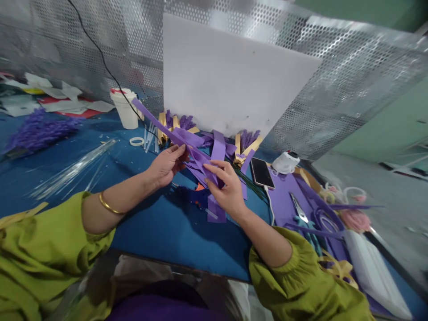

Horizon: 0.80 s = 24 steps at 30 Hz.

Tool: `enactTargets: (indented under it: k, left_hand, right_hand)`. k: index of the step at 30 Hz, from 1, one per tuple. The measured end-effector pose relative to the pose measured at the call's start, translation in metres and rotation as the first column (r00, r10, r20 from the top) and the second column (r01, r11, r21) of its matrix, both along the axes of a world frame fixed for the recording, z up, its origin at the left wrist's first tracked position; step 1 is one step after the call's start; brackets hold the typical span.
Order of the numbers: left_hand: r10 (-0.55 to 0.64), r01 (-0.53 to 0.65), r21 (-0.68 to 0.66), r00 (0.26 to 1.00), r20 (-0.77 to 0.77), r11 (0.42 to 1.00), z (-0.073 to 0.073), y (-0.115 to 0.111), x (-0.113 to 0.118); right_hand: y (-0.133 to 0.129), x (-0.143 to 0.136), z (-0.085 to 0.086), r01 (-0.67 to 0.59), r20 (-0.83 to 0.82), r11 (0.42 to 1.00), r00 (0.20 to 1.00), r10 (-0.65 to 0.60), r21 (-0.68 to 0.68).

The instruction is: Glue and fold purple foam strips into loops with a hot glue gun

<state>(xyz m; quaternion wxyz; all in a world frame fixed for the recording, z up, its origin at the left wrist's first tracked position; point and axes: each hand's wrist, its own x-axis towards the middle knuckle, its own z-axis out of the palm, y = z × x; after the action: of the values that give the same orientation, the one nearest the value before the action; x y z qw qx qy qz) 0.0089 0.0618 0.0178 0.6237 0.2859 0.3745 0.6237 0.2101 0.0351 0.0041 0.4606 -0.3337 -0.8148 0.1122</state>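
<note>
Thumb and fingers of my left hand [169, 165] pinch a long purple strip [152, 118], which looks like foam or felt. Its free end sticks up to the left, towards the white cup. My right hand [227, 185] grips the strip's lower right part, index finger and thumb close together on it. More purple strips [219, 147] lie bunched behind and below both hands, and their overlap hides where each one ends. Under the hands sits a dark tool with an orange part [199, 187], mostly covered.
Purple flower sprigs in yellow wraps [239, 149] stand by the white board [234, 76]. A phone [262, 173] with a cable, scissors [299, 209] and purple sheets lie right. Left are a white cup [126, 109], a tape roll [136, 141], clear strands [73, 171] and a purple flower bunch [42, 129].
</note>
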Motion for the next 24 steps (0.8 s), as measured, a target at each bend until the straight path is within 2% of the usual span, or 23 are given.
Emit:
enactTargets:
  k: [6,11,15,17,20,22,24]
  left_hand:
    - [0.003,-0.003,0.012,0.999,0.039,1.000,0.002,0.010,-0.010]
    - [-0.002,-0.003,0.041,0.993,0.121,0.999,0.005,0.013,-0.017]
    - [0.062,-0.069,0.057,0.992,0.106,0.996,0.010,0.016,-0.022]
    - [0.074,-0.083,0.068,0.989,0.127,0.994,0.011,0.019,-0.025]
    - [0.079,-0.091,0.076,0.987,0.143,0.993,0.010,0.022,-0.029]
    - [0.085,-0.094,0.082,0.990,0.113,0.992,0.009,0.023,-0.030]
    - [0.084,-0.091,0.091,0.993,0.082,0.992,0.007,0.023,-0.031]
  right_hand:
    - [-0.001,0.000,-0.007,-0.031,-0.043,0.999,0.999,0.032,0.027]
    - [-0.001,0.000,-0.006,-0.118,0.072,0.986,0.991,0.110,0.117]
    - [0.010,0.011,0.003,-0.030,0.184,0.997,0.983,0.016,0.071]
    - [0.016,0.020,0.010,-0.076,0.395,0.997,0.916,0.061,0.021]
    - [0.018,0.029,0.017,-0.186,0.671,0.978,0.714,0.201,-0.095]
    - [0.016,0.028,0.017,-0.189,0.754,0.976,0.626,0.202,-0.105]
    - [0.011,0.023,0.013,-0.186,0.818,0.982,0.557,0.141,-0.042]
